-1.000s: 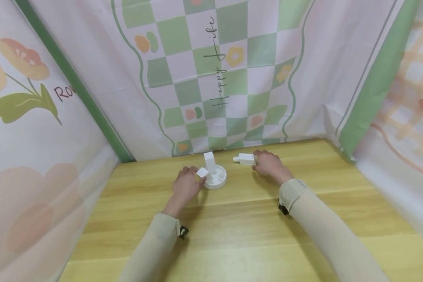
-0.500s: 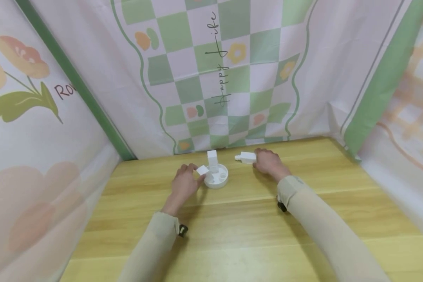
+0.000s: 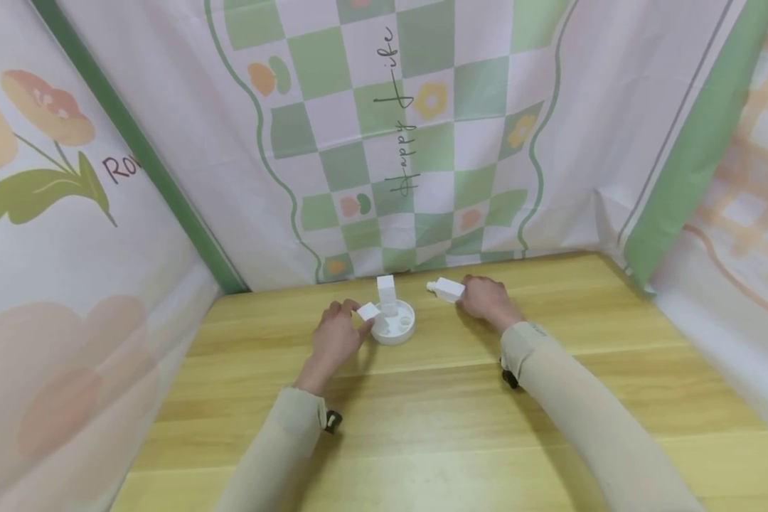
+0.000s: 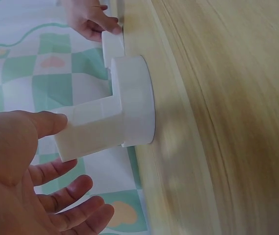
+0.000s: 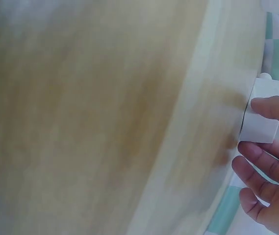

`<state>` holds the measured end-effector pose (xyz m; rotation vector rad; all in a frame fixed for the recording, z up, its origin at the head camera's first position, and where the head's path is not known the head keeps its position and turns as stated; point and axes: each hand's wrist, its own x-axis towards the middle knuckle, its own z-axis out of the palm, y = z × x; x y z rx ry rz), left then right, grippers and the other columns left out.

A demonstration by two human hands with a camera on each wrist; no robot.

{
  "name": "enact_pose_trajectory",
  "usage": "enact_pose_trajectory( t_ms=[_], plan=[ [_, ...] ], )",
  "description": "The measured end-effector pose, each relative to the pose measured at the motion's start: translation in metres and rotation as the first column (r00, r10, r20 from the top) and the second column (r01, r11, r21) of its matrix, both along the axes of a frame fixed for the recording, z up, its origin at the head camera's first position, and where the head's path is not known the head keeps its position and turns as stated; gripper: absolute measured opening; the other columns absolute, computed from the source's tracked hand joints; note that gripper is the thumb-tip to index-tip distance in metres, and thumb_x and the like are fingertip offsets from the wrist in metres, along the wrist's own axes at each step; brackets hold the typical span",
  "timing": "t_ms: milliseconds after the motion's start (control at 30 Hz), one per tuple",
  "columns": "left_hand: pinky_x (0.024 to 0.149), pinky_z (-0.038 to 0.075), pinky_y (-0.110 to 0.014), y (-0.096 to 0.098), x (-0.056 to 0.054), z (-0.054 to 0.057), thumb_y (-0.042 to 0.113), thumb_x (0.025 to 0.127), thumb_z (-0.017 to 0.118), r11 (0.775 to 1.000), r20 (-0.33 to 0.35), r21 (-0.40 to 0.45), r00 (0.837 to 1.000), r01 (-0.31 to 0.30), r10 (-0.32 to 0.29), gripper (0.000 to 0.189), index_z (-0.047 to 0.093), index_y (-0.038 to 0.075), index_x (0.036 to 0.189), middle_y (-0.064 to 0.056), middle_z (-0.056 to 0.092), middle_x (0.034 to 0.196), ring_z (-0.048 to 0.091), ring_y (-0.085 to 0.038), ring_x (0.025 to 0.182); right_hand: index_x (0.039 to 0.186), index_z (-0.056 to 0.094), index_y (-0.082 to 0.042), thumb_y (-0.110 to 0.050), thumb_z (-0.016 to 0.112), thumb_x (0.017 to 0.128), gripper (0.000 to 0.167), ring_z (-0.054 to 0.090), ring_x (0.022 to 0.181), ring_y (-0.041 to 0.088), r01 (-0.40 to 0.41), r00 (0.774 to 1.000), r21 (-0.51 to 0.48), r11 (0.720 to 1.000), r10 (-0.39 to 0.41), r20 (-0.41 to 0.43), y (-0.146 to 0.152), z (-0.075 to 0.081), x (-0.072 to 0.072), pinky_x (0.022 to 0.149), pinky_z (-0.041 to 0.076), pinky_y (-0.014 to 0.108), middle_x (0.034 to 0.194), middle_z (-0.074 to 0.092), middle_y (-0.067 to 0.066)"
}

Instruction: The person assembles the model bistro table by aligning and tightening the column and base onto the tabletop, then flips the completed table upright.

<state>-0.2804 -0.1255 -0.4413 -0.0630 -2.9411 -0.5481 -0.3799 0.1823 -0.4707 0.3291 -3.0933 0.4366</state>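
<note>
A round white base (image 3: 394, 338) with a rimmed edge and round holes in its floor stands on the table. One square white block (image 3: 386, 290) rises upright at its back. My left hand (image 3: 335, 337) pinches a second white block (image 4: 88, 127), tilted at the base's left side, between thumb and index finger; the other fingers are spread loosely. To the right, my right hand (image 3: 486, 300) holds a third white block (image 3: 449, 289) by its right end. A narrow knob on that block points left toward the base. In the right wrist view, my thumb lies across this block (image 5: 263, 115).
The wooden table (image 3: 397, 427) reaches back to a hanging checked cloth (image 3: 390, 178) right behind the pieces. More printed cloth (image 3: 83, 355) hangs along the left side, and another cloth (image 3: 742, 213) on the right.
The right-hand block has turned slightly, its held end now lower and nearer me. My left hand stays at its block beside the base.
</note>
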Motion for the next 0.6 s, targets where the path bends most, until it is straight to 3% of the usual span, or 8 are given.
enact_pose_trajectory(
  t_ms=[233,600],
  plan=[
    [0.069,0.056,-0.04,0.001,0.0015,0.0007,0.051,0.094,0.063,1.0,-0.005,0.01,1.0,0.001,-0.001,0.05,0.058,0.014,0.128,-0.014,0.06,0.119,0.06,-0.03,0.105,0.119,0.061,-0.001,-0.029,0.067,0.092,0.039,0.066,0.097,0.036,0.022,1.0,-0.126,0.992,-0.021,0.003,0.0026,0.0008,0.0032,0.087,0.053,0.052,0.107,0.07,0.019],
    [0.063,0.054,-0.036,0.0001,0.0009,0.0001,0.053,0.095,0.061,1.0,0.012,0.003,1.0,-0.003,0.003,0.05,0.058,0.017,0.129,-0.013,0.06,0.12,0.06,-0.029,0.106,0.122,0.063,-0.002,-0.038,0.068,0.091,0.047,0.064,0.104,0.036,0.057,0.996,-0.296,0.953,-0.073,-0.043,0.0015,0.0086,0.0036,0.093,0.05,0.049,0.113,0.071,0.018]
  ],
)
